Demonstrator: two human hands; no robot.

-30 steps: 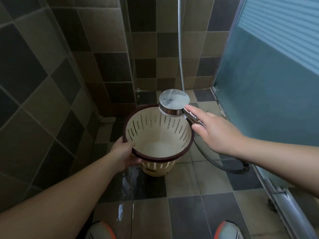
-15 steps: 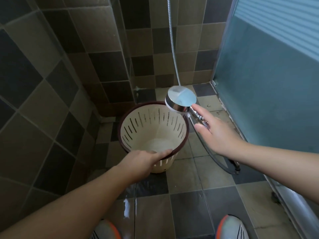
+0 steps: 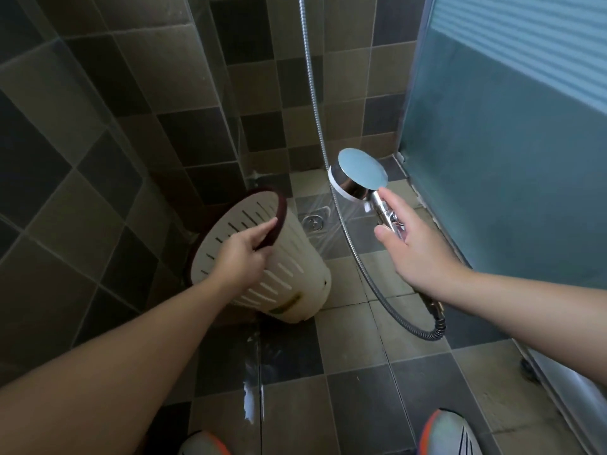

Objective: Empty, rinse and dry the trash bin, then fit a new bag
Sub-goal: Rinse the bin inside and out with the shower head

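- Left hand point(image 3: 241, 257), centre-left of frame: fingers curled over the dark red rim, gripping the cream slotted plastic trash bin point(image 3: 279, 284).
- Bin tipped, mouth facing left toward the tiled wall, base lower right; far rim hidden behind the bin.
- Round metal floor drain point(image 3: 312, 222) just right of the bin.
- Right hand point(image 3: 415, 247), centre-right: wrapped round the handle of the chrome round shower head point(image 3: 359, 175); index finger stretched up the neck.
- Spray faint, hard to make out.
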